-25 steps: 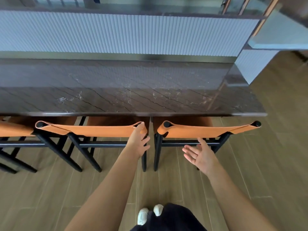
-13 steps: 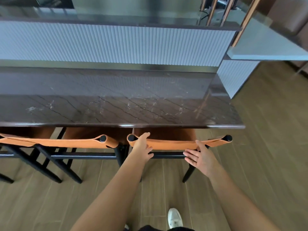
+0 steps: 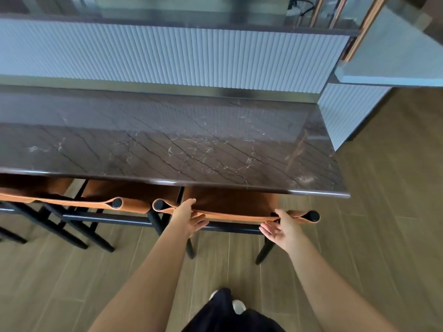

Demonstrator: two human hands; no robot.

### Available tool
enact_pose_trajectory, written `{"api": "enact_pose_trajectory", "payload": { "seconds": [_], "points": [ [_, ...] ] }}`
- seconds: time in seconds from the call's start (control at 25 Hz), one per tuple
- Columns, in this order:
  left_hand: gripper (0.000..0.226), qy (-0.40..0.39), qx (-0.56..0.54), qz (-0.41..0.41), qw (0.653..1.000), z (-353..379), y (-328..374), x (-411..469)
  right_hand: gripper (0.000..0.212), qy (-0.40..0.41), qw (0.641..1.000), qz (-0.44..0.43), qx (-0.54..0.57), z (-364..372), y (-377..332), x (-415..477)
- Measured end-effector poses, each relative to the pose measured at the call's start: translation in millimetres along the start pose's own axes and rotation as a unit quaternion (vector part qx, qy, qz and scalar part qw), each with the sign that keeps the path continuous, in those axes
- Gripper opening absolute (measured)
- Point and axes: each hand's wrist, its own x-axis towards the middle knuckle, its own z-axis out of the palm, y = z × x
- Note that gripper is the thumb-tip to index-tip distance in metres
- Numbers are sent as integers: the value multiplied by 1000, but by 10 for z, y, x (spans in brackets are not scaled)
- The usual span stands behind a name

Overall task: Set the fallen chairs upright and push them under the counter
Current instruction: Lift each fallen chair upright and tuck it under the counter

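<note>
Our left hand (image 3: pixel 189 218) has crossed from the middle chair (image 3: pixel 130 205) and now grips the right chair (image 3: pixel 235 218); right hand (image 3: pixel 284 227) rests on it too, fingers loose.

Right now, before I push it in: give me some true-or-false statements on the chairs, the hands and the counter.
1. The left hand and the right hand both touch the back of the end chair. True.
2. The end chair lies on its side. False: it stands upright on its legs.
3. Its seat reaches under the counter. True.
4. The right hand grips a chair leg. False: its thumb rests on top of the back.
5. The neighbouring chair stands upright. True.
</note>
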Motion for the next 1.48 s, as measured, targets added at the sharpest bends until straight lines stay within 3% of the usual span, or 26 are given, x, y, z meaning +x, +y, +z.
{"api": "enact_pose_trajectory", "payload": {
  "seconds": [0.12,0.36,0.8,1.48],
  "points": [
    [26,22,-19,-3,1000,60,71,83,25,31,999,-5,45,84,-77,67],
    [40,86,10,-12,996,150,80,145,31,58,990,-58,112,67,-12,20],
    [34,61,-12,-1,998,318,-268,21,26,82,984,-87,134,-393,-26,-39],
    [19,69,9,25,997,395,-289,18,29,113,976,-116,143,-391,-61,-89]
  ]
}}
